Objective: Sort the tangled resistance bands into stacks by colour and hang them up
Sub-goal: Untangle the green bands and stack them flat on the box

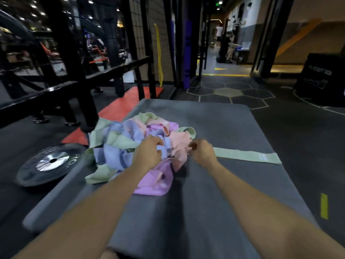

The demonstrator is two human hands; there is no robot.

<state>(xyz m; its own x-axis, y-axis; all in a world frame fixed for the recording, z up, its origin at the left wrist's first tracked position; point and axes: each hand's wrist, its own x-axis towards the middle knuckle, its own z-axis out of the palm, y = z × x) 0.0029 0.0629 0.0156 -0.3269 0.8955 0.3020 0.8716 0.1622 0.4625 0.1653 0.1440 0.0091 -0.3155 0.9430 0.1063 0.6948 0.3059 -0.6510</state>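
— Where is the tangle sitting?

— I'm seeing the heap of resistance bands (136, 144) lying on the grey mat (214, 193), toward its far left part, with green, blue, pink and purple loops knotted together. A purple band (155, 181) is spilling out toward me at the near edge of the heap.

— And the hands?

— My left hand (147, 154) is digging into the middle of the heap, its fingers (157, 142) curling round a blue band (162, 149). My right hand (201, 151) is working at the heap's right edge, fingers bent and pinching the edge of a pink band (179, 144), though blur is hiding the exact contact.

— Anything already separated?

— One green band (248, 157) is lying flat and straight on the mat, just to the right of my right hand.

— Around the mat?

— A black weight plate (49, 162) is resting on the floor to the left, beside a black rack (74, 71). A yellow band (159, 53) is hanging from the mesh wall beyond.
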